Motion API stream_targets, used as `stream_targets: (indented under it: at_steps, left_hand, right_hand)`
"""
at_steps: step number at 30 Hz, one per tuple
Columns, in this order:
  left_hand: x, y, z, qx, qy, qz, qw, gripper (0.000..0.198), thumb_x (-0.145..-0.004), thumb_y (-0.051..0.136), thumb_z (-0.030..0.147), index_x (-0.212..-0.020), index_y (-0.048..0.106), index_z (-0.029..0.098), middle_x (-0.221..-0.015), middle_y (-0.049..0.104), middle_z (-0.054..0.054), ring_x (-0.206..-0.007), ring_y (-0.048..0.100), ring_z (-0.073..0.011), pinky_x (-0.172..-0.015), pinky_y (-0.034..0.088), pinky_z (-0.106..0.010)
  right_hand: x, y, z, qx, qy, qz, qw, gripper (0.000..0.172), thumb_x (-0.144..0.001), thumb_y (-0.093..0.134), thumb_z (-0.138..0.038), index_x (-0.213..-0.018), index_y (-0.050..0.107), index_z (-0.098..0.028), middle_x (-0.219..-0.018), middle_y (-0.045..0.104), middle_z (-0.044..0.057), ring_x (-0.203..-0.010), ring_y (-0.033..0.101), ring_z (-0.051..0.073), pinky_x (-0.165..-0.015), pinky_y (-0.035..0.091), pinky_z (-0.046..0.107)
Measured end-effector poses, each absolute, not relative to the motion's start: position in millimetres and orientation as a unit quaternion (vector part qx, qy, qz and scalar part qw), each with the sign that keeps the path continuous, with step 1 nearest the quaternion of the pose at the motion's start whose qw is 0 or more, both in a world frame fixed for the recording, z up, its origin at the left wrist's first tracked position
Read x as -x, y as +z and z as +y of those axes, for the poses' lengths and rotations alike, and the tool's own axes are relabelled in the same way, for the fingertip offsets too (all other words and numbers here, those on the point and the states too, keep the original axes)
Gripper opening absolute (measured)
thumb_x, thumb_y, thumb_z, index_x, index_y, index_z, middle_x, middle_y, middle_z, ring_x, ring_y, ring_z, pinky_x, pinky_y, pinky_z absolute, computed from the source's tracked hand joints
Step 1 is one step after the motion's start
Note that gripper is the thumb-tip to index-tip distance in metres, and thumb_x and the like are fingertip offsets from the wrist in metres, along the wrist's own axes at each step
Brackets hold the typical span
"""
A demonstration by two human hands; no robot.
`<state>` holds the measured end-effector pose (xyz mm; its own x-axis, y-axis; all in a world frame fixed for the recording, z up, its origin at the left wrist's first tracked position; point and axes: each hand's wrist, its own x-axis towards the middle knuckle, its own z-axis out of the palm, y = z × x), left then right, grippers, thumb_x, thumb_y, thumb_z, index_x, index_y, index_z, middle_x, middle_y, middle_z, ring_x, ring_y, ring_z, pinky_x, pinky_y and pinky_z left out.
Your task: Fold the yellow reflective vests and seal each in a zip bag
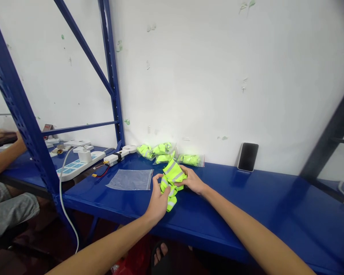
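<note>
A crumpled neon-yellow fabric piece with silver-grey stripes (172,176) is held between my two hands above the blue table (218,202). My left hand (159,198) grips its left side, thumb over the folds. On the right side, the fingers of my right hand (191,180) are closed on the fabric, partly hidden behind it. Left of my hands, a flat transparent zip bag (130,179) lies on the table. Behind them, several clear bags with similar yellow fabric (164,149) rest by the wall, one of them (190,159) a little apart at the right.
A phone (247,157) leans on the wall at the back right. A white device with wires (112,158), a white fan (129,148) and a power strip (80,165) are on the left. Blue rack posts (17,95) stand there, with another person's arm (7,157) beyond.
</note>
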<state>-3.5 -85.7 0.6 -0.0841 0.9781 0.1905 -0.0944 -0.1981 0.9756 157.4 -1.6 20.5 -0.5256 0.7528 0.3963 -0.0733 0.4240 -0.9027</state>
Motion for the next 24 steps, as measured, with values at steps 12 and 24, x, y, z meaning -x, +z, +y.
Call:
stream_targets:
  at_steps: [12, 24]
  left_hand:
    - [23, 15, -69, -0.454, 0.485, 0.469, 0.582, 0.032, -0.065, 0.074, 0.031, -0.087, 0.068, 0.009, -0.076, 0.070, -0.009, -0.065, 0.064, -0.0179, -0.056, 0.047, -0.024]
    - [27, 25, -78, -0.464, 0.443, 0.387, 0.663, 0.054, -0.074, 0.065, 0.056, -0.111, 0.061, 0.018, -0.102, 0.069, -0.009, -0.093, 0.065, -0.0233, -0.074, 0.057, -0.037]
  right_hand:
    - [-143, 21, -33, 0.322, 0.210, -0.772, 0.506, 0.077, -0.056, 0.046, -0.001, -0.128, 0.056, -0.025, -0.128, 0.060, 0.003, -0.117, 0.055, 0.024, -0.100, 0.042, 0.039]
    - [-132, 5, -49, 0.314, -0.064, -0.862, 0.392, 0.075, -0.072, 0.044, 0.000, -0.143, 0.037, -0.025, -0.143, 0.044, 0.002, -0.132, 0.039, 0.024, -0.107, 0.038, 0.041]
